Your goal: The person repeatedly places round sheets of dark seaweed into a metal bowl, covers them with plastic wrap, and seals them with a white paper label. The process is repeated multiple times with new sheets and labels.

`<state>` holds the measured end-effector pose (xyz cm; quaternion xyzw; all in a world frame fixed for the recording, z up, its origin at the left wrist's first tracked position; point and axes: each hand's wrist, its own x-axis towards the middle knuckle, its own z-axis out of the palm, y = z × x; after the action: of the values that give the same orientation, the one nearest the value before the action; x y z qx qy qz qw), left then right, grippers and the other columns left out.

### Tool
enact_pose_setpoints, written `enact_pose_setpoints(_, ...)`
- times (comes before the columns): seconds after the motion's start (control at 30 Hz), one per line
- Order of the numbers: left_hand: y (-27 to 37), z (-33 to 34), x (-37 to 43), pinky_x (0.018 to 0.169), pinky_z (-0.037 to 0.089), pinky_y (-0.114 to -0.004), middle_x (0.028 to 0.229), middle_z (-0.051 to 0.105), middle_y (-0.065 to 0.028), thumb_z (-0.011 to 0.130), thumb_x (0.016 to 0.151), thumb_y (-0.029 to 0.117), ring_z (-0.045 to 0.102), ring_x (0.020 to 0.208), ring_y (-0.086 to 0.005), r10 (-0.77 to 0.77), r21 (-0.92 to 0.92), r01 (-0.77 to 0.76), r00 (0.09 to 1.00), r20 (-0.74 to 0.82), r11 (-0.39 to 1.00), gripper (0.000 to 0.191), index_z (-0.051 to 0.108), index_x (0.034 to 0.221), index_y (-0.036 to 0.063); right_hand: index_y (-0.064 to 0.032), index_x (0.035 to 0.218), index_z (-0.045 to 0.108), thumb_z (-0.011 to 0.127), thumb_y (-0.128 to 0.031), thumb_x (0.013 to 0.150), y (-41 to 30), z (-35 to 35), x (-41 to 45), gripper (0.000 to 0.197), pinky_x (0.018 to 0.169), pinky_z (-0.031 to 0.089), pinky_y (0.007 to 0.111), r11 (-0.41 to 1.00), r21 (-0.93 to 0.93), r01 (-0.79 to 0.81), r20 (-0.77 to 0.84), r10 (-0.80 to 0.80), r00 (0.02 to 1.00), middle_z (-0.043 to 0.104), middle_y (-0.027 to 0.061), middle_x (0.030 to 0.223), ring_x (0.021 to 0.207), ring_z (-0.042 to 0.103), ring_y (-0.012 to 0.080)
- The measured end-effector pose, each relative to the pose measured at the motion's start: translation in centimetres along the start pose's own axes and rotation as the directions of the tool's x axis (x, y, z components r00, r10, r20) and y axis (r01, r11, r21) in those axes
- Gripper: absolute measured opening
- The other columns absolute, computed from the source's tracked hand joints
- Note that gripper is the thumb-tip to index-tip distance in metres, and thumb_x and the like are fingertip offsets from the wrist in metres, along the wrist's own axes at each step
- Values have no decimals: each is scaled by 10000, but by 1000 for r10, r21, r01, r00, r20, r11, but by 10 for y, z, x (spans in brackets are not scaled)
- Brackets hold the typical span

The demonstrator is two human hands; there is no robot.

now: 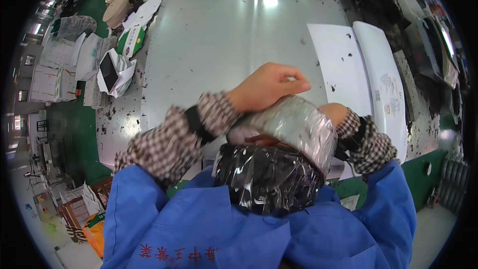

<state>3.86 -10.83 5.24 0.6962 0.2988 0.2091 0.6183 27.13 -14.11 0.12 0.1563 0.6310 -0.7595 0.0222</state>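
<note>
A clear plastic bag point(302, 123) with a shiny, crinkled surface stands upright against the blue work coat, and dark, glossy material point(265, 179) fills its lower part. My left hand point(269, 86) rests at the upper rim of the bag, its fingers curled with thumb and forefinger close together; whether it pinches the film cannot be told. Only the back of my right hand point(334, 114) shows at the bag's right side; its fingers are hidden behind or inside the plastic. Something reddish brown shows through the bag's opening.
The metal table point(224, 45) bears scattered dark flakes. White sheets point(340, 59) and a flat white printed bag point(384, 82) lie on the right. A dark-screened device in a white wrap point(110, 73), a green and white packet point(131, 41) and round lidded tubs point(116, 11) stand at the left.
</note>
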Motion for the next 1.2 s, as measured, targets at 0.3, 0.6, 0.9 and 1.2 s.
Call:
enact_pose_setpoints(0.3, -90, -92, 96, 719, 523, -309, 895, 691, -116, 613, 960, 360, 641, 794, -186, -268, 77, 267, 963, 0, 961, 418, 687, 973, -52, -63, 1429, 448, 752, -371, 779, -158, 74, -20, 781, 1090, 345, 456, 473, -876, -97, -347, -478, 807, 409, 168, 1474, 1284, 437, 310)
enact_pose_setpoints(0.6, -26, 96, -20, 671, 506, -367, 775, 597, -116, 654, 900, 232, 634, 682, -240, 522, 416, -564, 823, 221, 713, 192, 584, 873, 55, -101, 1400, 429, 567, -502, 893, -7, 146, -351, 661, 1061, 309, 606, 869, -291, 399, -400, 268, -876, 416, 154, 1447, 1346, 388, 266)
enact_pose_setpoints(0.9, -86, 163, -18, 749, 514, -429, 988, 566, -152, 562, 926, 170, 574, 943, -316, 197, 826, -201, 974, 111, 527, 168, 537, 958, 7, -24, 865, 677, 774, -360, 794, 7, 23, -22, 357, 851, 489, 408, 245, -719, -651, -695, -218, 685, 652, 143, 865, 802, 611, 346)
enact_pose_setpoints(1.2, -95, -180, -26, 666, 519, -207, 921, 586, -58, 462, 901, 28, 598, 792, -124, 318, -805, -541, 829, -461, 243, 140, 587, 964, 26, -65, 825, 649, 851, -263, 680, -57, 52, -51, 318, 781, 496, 396, 371, -828, -421, -561, -578, 593, 647, 91, 857, 870, 614, 291)
